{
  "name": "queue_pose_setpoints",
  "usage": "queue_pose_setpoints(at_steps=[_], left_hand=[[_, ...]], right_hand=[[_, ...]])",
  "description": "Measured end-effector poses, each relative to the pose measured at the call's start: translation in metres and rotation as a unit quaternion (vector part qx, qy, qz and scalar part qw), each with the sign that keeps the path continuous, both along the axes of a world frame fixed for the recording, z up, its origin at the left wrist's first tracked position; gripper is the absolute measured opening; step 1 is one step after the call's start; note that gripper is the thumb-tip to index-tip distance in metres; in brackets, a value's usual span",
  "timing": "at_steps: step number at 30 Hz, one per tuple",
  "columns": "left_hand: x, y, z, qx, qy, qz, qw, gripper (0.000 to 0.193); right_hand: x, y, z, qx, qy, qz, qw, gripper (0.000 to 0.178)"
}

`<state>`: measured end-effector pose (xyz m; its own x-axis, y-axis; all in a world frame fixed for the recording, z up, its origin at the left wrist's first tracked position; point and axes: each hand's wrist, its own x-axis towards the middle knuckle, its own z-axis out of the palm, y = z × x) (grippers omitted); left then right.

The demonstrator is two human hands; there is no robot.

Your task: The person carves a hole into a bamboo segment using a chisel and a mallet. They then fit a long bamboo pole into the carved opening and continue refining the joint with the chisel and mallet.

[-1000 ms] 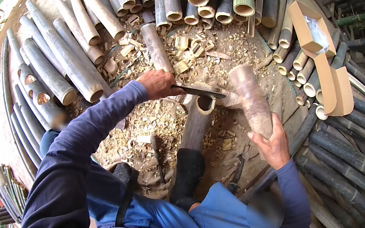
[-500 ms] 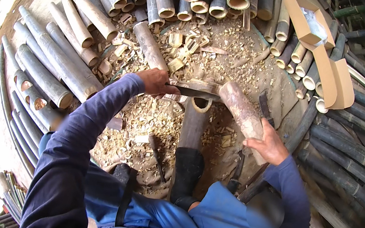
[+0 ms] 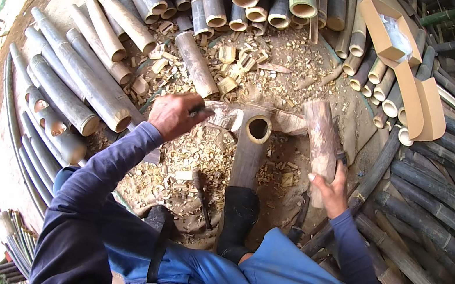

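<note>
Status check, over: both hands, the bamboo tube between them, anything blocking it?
Left hand gripping blurred dark tool. Right hand gripping wooden club. Bamboo tube open end unblocked; shavings scattered around.

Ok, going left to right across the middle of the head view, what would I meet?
Bamboo tube with cut holes, left grip, open-ended bamboo tube, wooden billet, stacked dark bamboo poles.
</note>
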<state>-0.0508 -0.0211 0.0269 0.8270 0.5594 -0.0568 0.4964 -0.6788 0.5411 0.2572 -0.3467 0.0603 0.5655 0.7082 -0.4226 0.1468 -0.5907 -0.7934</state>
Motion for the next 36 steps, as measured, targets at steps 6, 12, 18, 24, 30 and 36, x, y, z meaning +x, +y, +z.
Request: queue_pose_setpoints(at_steps=[6, 12, 18, 24, 30, 36], left_hand=[[-0.043, -0.017, -0.075, 0.016, -0.037, 0.365, 0.93, 0.059], [-0.058, -0.046, -0.068, -0.029, 0.078, 0.366, 0.927, 0.088], [-0.075, -0.069, 0.006, -0.193, 0.013, 0.064, 0.979, 0.053], [-0.116, -0.122, -0.013, -0.206, 0.317, -0.302, 0.875, 0.048], [-0.064, -0.117, 0.017, -0.248, 0.003, -0.148, 0.957, 0.046], [-0.071, -0.093, -0.003, -0.133, 0.161, -0.091, 0.974, 0.043]], right_hand=[[-0.083, -0.085, -0.076, -0.085, -0.084, -0.086, 0.989, 0.099], [-0.206, -0.149, -0.124, -0.229, -0.024, -0.105, 0.968, 0.091], [-0.213, -0.1, -0.135, -0.251, 0.038, -0.008, 0.967, 0.087], [-0.211, -0.068, -0.132, -0.258, 0.041, 0.043, 0.964, 0.083], [-0.187, -0.064, -0.11, -0.293, 0.012, 0.067, 0.954, 0.079], [-0.187, -0.06, -0.099, -0.313, 0.012, 0.113, 0.943, 0.075]])
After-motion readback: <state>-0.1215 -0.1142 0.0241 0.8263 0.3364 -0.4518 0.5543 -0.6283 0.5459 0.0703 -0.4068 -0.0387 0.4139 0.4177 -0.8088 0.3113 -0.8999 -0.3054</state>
